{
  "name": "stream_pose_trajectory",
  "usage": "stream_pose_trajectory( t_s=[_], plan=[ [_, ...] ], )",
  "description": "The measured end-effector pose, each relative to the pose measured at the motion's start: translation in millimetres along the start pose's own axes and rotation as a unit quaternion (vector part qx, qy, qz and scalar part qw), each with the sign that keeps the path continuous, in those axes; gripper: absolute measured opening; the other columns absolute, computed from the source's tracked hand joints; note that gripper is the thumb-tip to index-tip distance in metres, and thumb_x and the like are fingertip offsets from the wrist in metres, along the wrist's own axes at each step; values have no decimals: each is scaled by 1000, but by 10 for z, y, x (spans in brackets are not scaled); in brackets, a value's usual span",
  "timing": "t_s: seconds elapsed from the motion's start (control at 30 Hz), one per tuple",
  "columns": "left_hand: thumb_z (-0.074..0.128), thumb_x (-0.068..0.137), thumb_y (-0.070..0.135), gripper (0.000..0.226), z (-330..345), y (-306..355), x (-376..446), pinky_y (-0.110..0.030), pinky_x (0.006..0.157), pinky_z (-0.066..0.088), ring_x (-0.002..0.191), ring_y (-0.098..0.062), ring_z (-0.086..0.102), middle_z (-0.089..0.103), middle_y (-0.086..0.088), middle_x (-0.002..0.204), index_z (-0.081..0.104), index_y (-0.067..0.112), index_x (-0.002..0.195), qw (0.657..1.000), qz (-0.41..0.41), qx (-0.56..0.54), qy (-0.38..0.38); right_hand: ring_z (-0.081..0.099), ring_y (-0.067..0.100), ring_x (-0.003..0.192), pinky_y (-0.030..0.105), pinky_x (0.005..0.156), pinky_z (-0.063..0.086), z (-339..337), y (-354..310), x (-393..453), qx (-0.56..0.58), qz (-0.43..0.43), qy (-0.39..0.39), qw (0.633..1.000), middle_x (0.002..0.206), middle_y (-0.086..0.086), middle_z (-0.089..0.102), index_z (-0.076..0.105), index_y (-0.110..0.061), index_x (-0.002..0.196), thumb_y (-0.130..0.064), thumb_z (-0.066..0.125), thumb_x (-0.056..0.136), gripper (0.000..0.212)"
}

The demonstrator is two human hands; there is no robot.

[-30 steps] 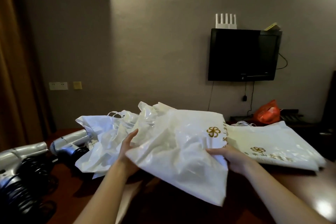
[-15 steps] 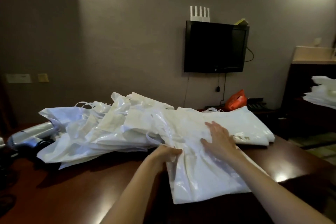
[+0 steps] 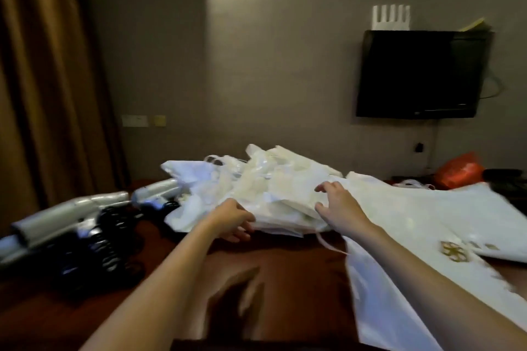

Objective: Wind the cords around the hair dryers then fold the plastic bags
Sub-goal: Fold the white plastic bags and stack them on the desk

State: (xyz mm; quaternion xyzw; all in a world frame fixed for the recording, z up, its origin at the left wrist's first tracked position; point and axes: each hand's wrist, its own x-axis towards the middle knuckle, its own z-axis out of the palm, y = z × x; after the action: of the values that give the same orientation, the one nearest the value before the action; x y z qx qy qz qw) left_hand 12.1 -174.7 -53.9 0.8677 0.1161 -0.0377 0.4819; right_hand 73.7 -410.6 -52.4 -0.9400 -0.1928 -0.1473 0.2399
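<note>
1. Both hands are at the heap of loose plastic bags [image 3: 256, 179] in the middle of the dark wooden table [image 3: 285, 271].
2. The left hand [image 3: 232, 218] curls around the near edge of the heap and grasps a bag there. The frame is blurred, so I cannot tell exactly which layer it has.
3. The right hand [image 3: 339, 208] has its fingers spread and relaxed over the right side of the heap. It looks released, clamped on nothing.
4. To the right, a flat bag [image 3: 399, 251] with a gold logo lies spread on the table, running under the right forearm. Another flat bag [image 3: 484, 208] lies just behind it.
5. On the left, the silver hair dryers [image 3: 71, 208] lie side by side, black coiled cords [image 3: 108, 242] bunched against them. By the look of it, the winding is done.
6. My read: the folding is well underway, a couple of bags are laid flat, and the crumpled heap remains to be done.
</note>
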Motion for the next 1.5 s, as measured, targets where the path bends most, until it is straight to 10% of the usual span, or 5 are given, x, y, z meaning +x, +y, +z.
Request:
stream_pose_trajectory(
  t_s=[0.33, 0.57, 0.73, 0.93, 1.5],
  plan=[
    [60, 94, 11, 11, -1849, -1547, -1051, -25, 52, 49, 62, -18, 59, 64, -10, 77, 61, 6, 84, 945, -147, 36, 290, 54, 26, 114, 32, 94, 41, 1479, -2414, -58, 99, -226, -149, 958, 120, 9, 58, 56, -12, 119, -25, 55, 90, 32],
    [60, 96, 13, 17, -1907, -1829, -1060, -23, 60, 53, 78, -20, 65, 65, -14, 90, 62, -2, 103, 928, -122, -86, 342, 45, 32, 129, 39, 102, 40, 2054, -3190, -178, 188, -159, -331, 911, 142, 15, 45, 21, -8, 146, -50, 61, 87, 83],
    [61, 96, 20, 26, -1853, -1691, -889, -39, 84, 54, 76, -20, 61, 63, -9, 79, 59, 9, 72, 927, -136, -93, 336, 54, 30, 117, 39, 92, 46, 2224, -3265, -222, 254, -100, -284, 919, 129, 10, 56, 30, -14, 132, -43, 63, 86, 64],
    [58, 97, 15, 17, -1678, -1502, -801, -31, 80, 51, 82, -19, 64, 69, -13, 94, 65, 0, 101, 887, -59, -314, 334, 60, 26, 109, 38, 85, 49, 2074, -3204, -299, 320, -98, -179, 925, 117, 3, 63, 36, -22, 120, -45, 62, 84, 50],
    [67, 87, 6, 14, -402, -181, -194, -28, 53, 56, 67, -24, 69, 67, -17, 82, 63, -5, 97, 872, 65, -447, 190, 65, 17, 95, 18, 66, 47, 902, -1487, -14, 368, -34, -54, 928, 103, -2, 65, 26, -24, 121, -47, 79, 72, 76]
  ],
)
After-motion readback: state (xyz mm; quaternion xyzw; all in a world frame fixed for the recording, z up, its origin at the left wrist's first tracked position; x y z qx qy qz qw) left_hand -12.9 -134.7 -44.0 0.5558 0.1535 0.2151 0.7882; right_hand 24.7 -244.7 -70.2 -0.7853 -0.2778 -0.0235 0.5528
